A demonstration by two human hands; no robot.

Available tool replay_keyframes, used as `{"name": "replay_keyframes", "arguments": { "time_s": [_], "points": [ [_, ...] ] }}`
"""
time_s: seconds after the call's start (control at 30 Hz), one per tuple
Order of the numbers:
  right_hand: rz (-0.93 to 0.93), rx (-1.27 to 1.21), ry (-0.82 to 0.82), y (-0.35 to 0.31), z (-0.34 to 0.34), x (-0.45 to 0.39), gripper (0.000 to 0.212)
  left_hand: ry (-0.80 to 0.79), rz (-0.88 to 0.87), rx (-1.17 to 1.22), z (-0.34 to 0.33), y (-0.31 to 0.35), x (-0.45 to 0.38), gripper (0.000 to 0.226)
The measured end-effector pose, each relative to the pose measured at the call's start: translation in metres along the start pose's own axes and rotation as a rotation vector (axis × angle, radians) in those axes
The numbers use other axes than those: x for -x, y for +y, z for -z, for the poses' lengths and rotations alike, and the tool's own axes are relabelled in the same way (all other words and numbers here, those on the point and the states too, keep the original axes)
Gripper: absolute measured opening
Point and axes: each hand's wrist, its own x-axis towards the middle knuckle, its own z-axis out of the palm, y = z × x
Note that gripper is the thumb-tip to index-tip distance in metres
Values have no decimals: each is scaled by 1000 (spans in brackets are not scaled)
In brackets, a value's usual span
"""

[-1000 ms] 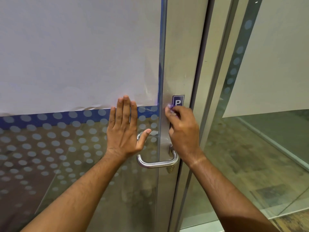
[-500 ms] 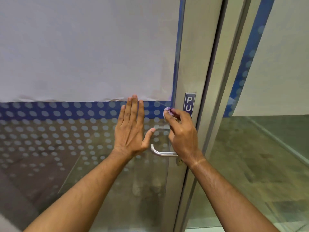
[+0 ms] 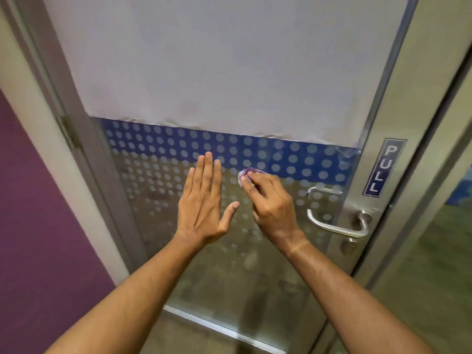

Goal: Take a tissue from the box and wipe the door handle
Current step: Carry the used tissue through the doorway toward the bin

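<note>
While the wad sits off target, apply these settings.
Tissue (image 3: 245, 174): crumpled, pale purple, near the glass, well left of the lever.
Right hand (image 3: 271, 203): fingertips pinching the tissue.
Door handle (image 3: 332, 226): steel lever, bare, untouched.
Left hand (image 3: 204, 203): flat, fingers together, thumb out, at the glass panel (image 3: 255, 264).
Technique: bring tissue onto lever; wrap it round the bar; wipe along full length.
</note>
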Motion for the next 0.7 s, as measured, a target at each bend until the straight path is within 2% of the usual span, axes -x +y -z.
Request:
{"name": "replay_keyframes", "arguments": {
  "time_s": [0.4, 0.7],
  "points": [
    [76, -324, -50, -185, -128, -29, 32, -106, 234, -180, 48, -183, 119, 92],
    [42, -452, -245, -311, -214, -27, 34, -260, 353, -227, 49, -313, 212, 94]
  ]
}}
